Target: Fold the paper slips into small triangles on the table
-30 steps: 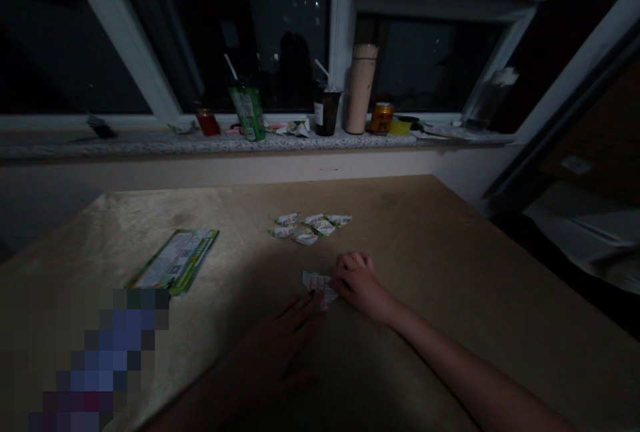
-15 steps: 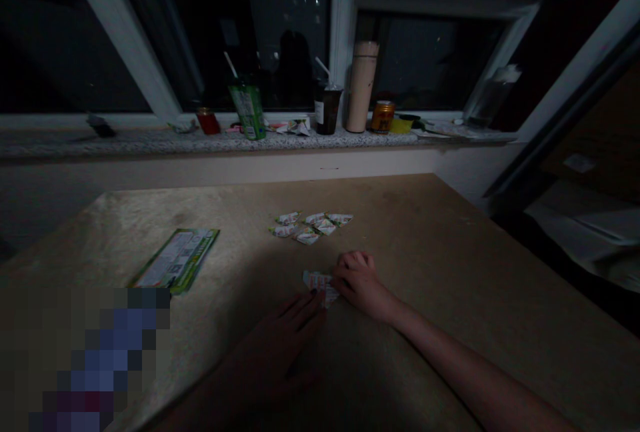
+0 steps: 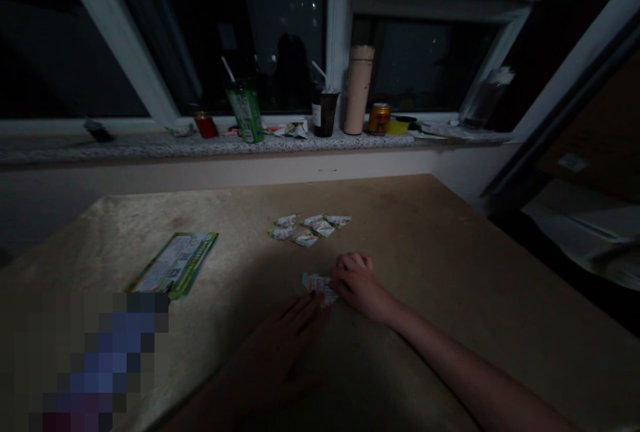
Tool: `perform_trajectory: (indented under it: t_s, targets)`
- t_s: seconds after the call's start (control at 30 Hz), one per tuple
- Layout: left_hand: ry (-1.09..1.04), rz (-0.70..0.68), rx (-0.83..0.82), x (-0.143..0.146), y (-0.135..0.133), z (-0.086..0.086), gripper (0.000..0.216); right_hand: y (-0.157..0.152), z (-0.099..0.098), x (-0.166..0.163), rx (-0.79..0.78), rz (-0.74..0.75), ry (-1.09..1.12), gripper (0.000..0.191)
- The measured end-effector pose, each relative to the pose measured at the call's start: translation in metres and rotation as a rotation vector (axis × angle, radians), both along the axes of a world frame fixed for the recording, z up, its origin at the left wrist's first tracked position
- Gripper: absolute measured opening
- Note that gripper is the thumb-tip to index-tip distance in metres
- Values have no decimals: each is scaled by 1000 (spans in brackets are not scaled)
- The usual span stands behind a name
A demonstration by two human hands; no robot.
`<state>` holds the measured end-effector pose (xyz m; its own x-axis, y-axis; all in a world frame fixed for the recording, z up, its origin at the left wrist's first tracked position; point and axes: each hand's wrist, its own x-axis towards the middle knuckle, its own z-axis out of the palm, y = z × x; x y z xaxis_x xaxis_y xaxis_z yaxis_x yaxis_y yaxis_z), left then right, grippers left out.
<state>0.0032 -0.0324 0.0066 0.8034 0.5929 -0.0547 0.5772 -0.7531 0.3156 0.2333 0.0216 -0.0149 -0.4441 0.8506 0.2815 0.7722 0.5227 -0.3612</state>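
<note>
A small printed piece of paper, whitish with red and green print, lies on the table between my hands. My left hand rests in deep shadow with its fingers stretched out, the fingertips on the paper's lower left edge. At the right edge my right hand is closed, its fingers curled over the paper and hiding that end of it. Farther off sits a group of several small folded paper triangles, printed white and green. To the left lies a flat green and white printed packet.
The wooden table reaches to a wall below a granite windowsill. On the sill stand a green cup with a straw, a dark cup, a tall pinkish bottle, an orange can and a red jar. The lower left is pixelated.
The view has shifted slightly. Both hands stay at the printed paper in nearly the same pose, and the paper triangles have not moved on the table.
</note>
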Motion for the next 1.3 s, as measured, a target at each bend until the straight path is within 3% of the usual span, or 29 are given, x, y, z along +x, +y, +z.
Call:
perform_trajectory:
  t_s: [0.63, 0.87, 1.13, 1.3]
  targets:
    - [-8, -25, 14, 5, 7, 4, 89, -1, 0, -1, 13, -8, -2, 16]
    - [-25, -25, 13, 8, 7, 5, 92, -3, 4, 1, 39, -16, 74, 7]
    - [-29, -1, 21, 9, 6, 5, 90, -38, 16, 15, 234, 290, -4, 32]
    - [-32, -14, 37, 9, 8, 1, 82, -52, 8, 17, 187, 244, -29, 39]
